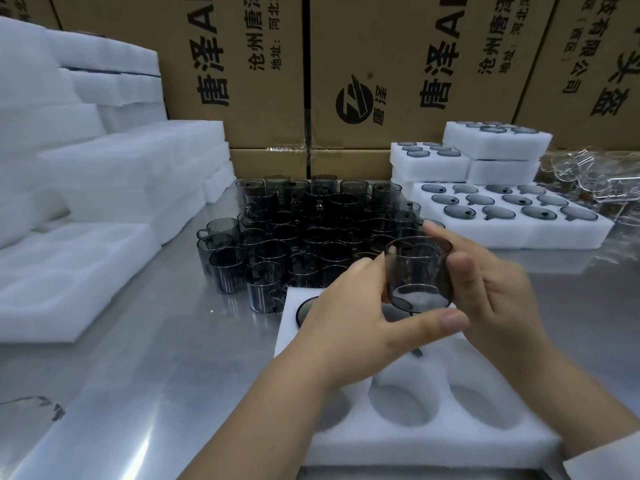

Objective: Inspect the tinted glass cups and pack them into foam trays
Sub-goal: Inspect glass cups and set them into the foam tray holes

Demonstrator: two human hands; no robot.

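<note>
Resting between both hands' grip, tinted cup [418,271] hovers over foam tray [429,441].

**Materials and finishes, packing bench**

- Smoky grey tinted glass cup [420,268]: transparent, glossy, smooth-walled.
- Massed grey glass cups [304,233]: the same glossy glass, with bright highlights.
- White foam tray with round wells [433,441]: matt, soft-looking, finely grained.
- Stacked white foam blocks [121,174]: matt foam.
- Silver metal table top [166,358]: smooth, with a brushed sheen, reflective.
- Brown cardboard cartons [398,64]: matt paperboard, black print.
- Clear seam tape [306,149]: glossy.
</note>
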